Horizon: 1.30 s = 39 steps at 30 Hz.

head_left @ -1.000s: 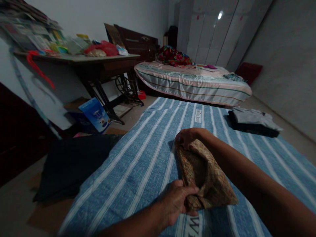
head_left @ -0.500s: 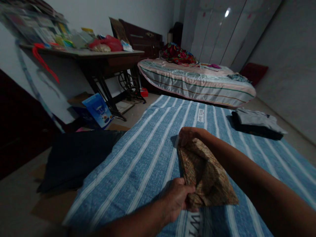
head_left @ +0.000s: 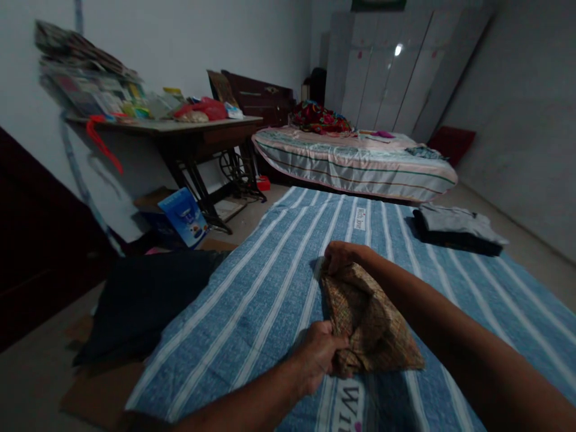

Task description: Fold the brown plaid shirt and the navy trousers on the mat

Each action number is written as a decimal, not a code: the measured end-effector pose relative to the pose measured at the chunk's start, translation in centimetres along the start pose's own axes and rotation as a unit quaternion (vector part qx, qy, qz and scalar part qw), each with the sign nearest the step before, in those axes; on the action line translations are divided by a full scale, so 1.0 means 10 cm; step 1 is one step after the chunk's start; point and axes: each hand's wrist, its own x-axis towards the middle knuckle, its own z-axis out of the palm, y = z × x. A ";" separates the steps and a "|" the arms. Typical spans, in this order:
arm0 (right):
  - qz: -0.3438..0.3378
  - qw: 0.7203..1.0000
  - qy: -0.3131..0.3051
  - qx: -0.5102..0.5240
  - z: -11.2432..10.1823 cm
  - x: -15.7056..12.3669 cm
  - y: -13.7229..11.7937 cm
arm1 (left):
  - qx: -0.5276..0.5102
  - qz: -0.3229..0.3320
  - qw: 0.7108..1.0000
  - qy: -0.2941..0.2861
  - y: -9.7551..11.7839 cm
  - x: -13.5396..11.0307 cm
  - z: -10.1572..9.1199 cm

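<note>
A brown checked cloth, partly folded, lies on a blue and white striped mattress. My left hand is closed on the cloth's near edge, fingers pinching the fabric. My right hand is closed on the cloth's far corner, with its forearm stretched over the mattress from the lower right.
A folded stack of grey and dark clothes sits at the mattress's far right. Dark fabric lies on the floor to the left. A cluttered sewing table stands against the left wall. A bed and a white wardrobe are behind.
The view has tilted and shifted slightly. Both hands stay gripping the cloth, which has drawn a little closer together between them.
</note>
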 end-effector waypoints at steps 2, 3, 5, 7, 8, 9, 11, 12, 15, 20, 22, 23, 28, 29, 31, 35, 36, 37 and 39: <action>-0.002 0.999 0.026 0.033 0.01 -0.08 0.02 | 0.005 0.012 1.000 -0.001 0.01 0.01 0.01; -0.003 0.998 0.043 0.052 0.00 -0.13 0.03 | 0.012 0.023 1.000 -0.002 0.02 0.02 0.01; -0.005 0.992 0.083 0.097 -0.03 -0.27 0.06 | 0.039 0.058 0.998 -0.009 0.09 0.04 -0.01; -0.005 0.980 0.128 0.154 -0.10 -0.46 0.09 | 0.086 0.086 0.992 -0.035 0.26 0.01 -0.06; -0.004 0.971 0.151 0.188 -0.14 -0.58 0.11 | 0.117 0.092 0.987 -0.058 0.38 -0.02 -0.10; 0.000 0.959 0.171 0.225 -0.18 -0.71 0.13 | 0.154 0.091 0.980 -0.086 0.54 -0.06 -0.15; 0.010 0.931 0.205 0.302 -0.20 -1.01 0.17 | 0.269 0.079 0.949 -0.147 0.93 -0.15 -0.25; 0.018 0.915 0.219 0.339 -0.19 -1.16 0.19 | 0.334 0.073 0.925 -0.166 1.15 -0.20 -0.29; 0.051 0.866 0.255 0.427 0.00 -1.51 0.26 | 0.510 0.078 0.833 -0.201 1.79 -0.18 -0.35; 0.135 0.796 0.335 0.486 0.58 -1.48 0.45 | 0.752 0.167 0.635 -0.051 2.24 0.40 -0.23; 0.169 0.777 0.376 0.476 0.77 -1.31 0.54 | 0.772 0.201 0.603 0.000 2.14 0.65 -0.18; 0.181 0.771 0.394 0.467 0.85 -1.24 0.59 | 0.773 0.220 0.594 0.019 2.05 0.74 -0.16; 0.187 0.773 0.459 0.396 0.99 -1.17 0.81 | 0.765 0.320 0.556 0.054 1.50 0.76 -0.19; 0.183 0.776 0.467 0.383 0.99 -1.21 0.85 | 0.758 0.343 0.553 0.048 1.39 0.71 -0.20; 0.167 0.784 0.473 0.365 1.00 -1.32 0.88 | 0.726 0.416 0.547 0.032 1.16 0.63 -0.23; 0.105 0.813 0.445 0.360 1.07 -1.51 0.86 | 0.646 0.555 0.523 0.035 0.78 0.59 -0.26; 0.094 0.820 0.437 0.357 1.09 -1.53 0.85 | 0.639 0.566 0.519 0.043 0.71 0.60 -0.25; 0.085 0.827 0.430 0.351 1.11 -1.55 0.84 | 0.635 0.572 0.517 0.052 0.66 0.61 -0.24; 0.075 0.839 0.422 0.335 1.13 -1.55 0.84 | 0.638 0.571 0.513 0.063 0.59 0.64 -0.22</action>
